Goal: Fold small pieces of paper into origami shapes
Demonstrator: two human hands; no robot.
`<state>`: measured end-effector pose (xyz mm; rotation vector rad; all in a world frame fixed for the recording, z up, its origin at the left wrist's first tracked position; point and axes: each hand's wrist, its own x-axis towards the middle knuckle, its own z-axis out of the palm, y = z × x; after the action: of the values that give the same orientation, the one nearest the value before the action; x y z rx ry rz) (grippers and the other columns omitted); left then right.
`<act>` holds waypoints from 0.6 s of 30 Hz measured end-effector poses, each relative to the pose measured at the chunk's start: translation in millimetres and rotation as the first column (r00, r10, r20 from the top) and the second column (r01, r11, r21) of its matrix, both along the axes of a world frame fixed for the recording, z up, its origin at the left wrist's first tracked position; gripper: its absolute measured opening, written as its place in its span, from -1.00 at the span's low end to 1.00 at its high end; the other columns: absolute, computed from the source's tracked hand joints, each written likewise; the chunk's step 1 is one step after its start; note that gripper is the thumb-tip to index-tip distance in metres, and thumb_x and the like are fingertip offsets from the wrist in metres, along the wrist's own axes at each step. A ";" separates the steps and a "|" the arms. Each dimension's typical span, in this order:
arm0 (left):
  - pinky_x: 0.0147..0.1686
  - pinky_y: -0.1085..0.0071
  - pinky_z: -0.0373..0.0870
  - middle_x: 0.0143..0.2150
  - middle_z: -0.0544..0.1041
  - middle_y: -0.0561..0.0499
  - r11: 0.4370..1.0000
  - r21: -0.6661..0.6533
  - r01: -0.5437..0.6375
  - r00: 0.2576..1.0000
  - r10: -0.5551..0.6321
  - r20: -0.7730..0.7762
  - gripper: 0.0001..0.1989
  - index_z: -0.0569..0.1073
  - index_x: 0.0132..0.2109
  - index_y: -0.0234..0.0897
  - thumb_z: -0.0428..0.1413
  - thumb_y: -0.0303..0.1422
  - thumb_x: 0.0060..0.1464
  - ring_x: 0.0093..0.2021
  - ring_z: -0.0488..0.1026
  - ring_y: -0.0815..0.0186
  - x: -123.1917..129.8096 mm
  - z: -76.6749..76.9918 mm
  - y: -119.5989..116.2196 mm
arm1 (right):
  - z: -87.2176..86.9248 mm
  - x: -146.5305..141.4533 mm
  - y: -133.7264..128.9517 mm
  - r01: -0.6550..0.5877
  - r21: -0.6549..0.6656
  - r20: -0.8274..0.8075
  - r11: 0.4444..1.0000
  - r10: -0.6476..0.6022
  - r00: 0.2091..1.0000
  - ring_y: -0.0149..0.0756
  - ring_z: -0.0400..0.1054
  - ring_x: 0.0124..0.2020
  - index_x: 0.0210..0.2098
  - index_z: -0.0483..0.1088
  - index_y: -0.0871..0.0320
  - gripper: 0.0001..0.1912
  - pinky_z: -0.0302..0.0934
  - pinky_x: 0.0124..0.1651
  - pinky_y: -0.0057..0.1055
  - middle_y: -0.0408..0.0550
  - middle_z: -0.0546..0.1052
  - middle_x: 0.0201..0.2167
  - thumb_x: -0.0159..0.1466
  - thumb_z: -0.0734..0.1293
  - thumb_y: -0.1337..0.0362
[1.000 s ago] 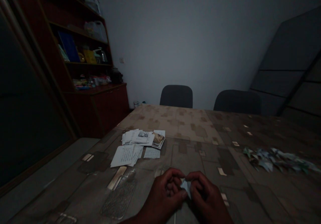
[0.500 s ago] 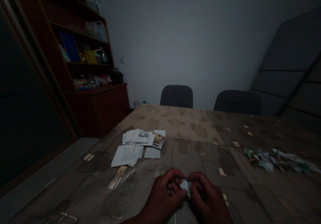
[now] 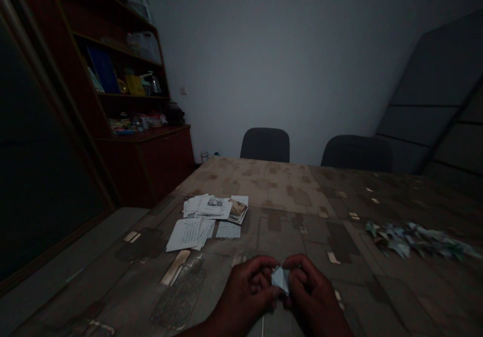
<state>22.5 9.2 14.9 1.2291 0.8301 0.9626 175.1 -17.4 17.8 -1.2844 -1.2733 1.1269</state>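
Observation:
A small piece of pale folded paper (image 3: 279,279) is pinched between my two hands, just above the near part of the table. My left hand (image 3: 252,289) grips its left edge, with thumb and forefinger closed on it. On the other side, my right hand (image 3: 312,291) holds the right edge with its fingers curled. Creases show on the paper's face; its lower and right parts are hidden by my fingers. Off to the right lies a row of folded paper pieces (image 3: 418,240). Ahead and left of my hands are loose printed paper sheets (image 3: 186,234).
A patterned cloth covers the table (image 3: 264,183). Behind its far edge stand two dark chairs, one in the middle (image 3: 264,145) and one to the right (image 3: 356,151). At left is a wooden cabinet (image 3: 166,156) with filled shelves.
My fingers have shifted slightly apart at the top, and more of the folded paper's creased face now shows. The sheets and the row of folded pieces stay put.

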 end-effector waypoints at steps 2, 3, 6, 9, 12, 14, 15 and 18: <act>-0.56 0.55 0.29 -0.53 0.42 0.13 1.000 -0.007 -0.003 1.000 0.003 0.002 -0.67 0.50 -0.16 -0.37 0.21 -0.55 -0.19 -0.58 0.36 0.44 -0.1 -1.3 0.2 | -2.7 0.4 0.4 0.007 -0.009 -0.010 1.000 -0.007 1.000 -0.38 0.29 -0.62 -0.32 0.31 0.12 -0.86 0.12 -0.53 -0.53 -0.31 0.35 -0.65 0.22 0.25 0.18; -0.56 0.55 0.29 -0.53 0.42 0.13 1.000 -0.008 -0.001 1.000 0.001 0.000 -0.66 0.50 -0.16 -0.37 0.21 -0.55 -0.19 -0.57 0.36 0.45 -0.2 -2.4 0.1 | -4.0 0.7 0.6 0.003 -0.012 -0.012 1.000 -0.003 1.000 -0.38 0.29 -0.62 -0.31 0.31 0.12 -0.86 0.12 -0.53 -0.53 -0.31 0.35 -0.64 0.22 0.25 0.18; -0.54 0.54 0.31 -0.48 0.45 0.11 1.000 -0.005 -0.003 1.000 0.003 -0.016 -0.64 0.49 -0.15 -0.36 0.19 -0.56 -0.20 -0.55 0.37 0.44 -0.6 -6.1 -0.2 | -6.1 1.3 0.8 -0.015 -0.019 -0.018 1.000 0.015 1.000 -0.39 0.28 -0.62 -0.31 0.30 0.12 -0.87 0.12 -0.53 -0.54 -0.32 0.35 -0.64 0.21 0.25 0.19; -0.53 0.52 0.33 -0.47 0.45 0.10 1.000 -0.007 -0.019 0.999 0.019 -0.045 -0.63 0.48 -0.13 -0.35 0.15 -0.57 -0.19 -0.56 0.38 0.43 0.2 -8.2 -0.5 | -4.9 0.9 0.4 -0.011 -0.014 -0.004 1.000 0.011 1.000 -0.39 0.28 -0.62 -0.32 0.29 0.12 -0.88 0.11 -0.53 -0.53 -0.32 0.34 -0.65 0.20 0.25 0.21; -0.53 0.50 0.34 -0.51 0.41 0.13 0.999 -0.030 -0.022 0.998 0.020 -0.055 -0.65 0.48 -0.13 -0.35 0.12 -0.55 -0.16 -0.58 0.38 0.42 1.2 -7.3 -0.7 | -2.6 0.3 -0.7 -0.015 0.005 0.031 1.000 0.014 0.999 -0.37 0.28 -0.61 -0.32 0.29 0.12 -0.88 0.11 -0.52 -0.52 -0.32 0.34 -0.66 0.21 0.24 0.21; -0.54 0.50 0.34 -0.51 0.40 0.13 0.999 -0.046 -0.015 0.999 0.013 -0.031 -0.67 0.47 -0.13 -0.34 0.13 -0.51 -0.14 -0.58 0.38 0.42 1.3 -6.0 -1.1 | -1.5 0.0 -1.7 -0.027 0.041 0.067 0.999 0.024 0.997 -0.37 0.27 -0.61 -0.32 0.29 0.12 -0.88 0.10 -0.51 -0.52 -0.31 0.34 -0.65 0.22 0.23 0.21; -0.54 0.50 0.33 -0.51 0.41 0.13 0.999 -0.048 -0.011 1.000 0.011 -0.010 -0.68 0.46 -0.13 -0.34 0.14 -0.48 -0.12 -0.58 0.39 0.42 1.1 -5.6 -1.3 | -1.3 -0.2 -2.2 -0.038 0.070 0.101 0.997 0.030 0.994 -0.37 0.27 -0.60 -0.32 0.29 0.12 -0.89 0.10 -0.50 -0.51 -0.30 0.35 -0.64 0.22 0.23 0.21; -0.52 0.50 0.31 -0.53 0.42 0.11 0.999 -0.044 -0.006 0.999 0.008 0.031 -0.70 0.44 -0.13 -0.34 0.17 -0.37 -0.07 -0.57 0.39 0.40 -0.1 -5.6 -1.4 | -2.1 -1.2 -3.4 -0.038 0.172 0.220 0.984 -0.001 0.975 -0.35 0.28 -0.57 -0.33 0.31 0.12 -0.90 0.11 -0.48 -0.50 -0.26 0.38 -0.62 0.23 0.23 0.23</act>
<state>22.4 7.8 9.3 1.1714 0.8269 0.9623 173.9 -20.7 15.7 -1.2922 -1.5157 0.8811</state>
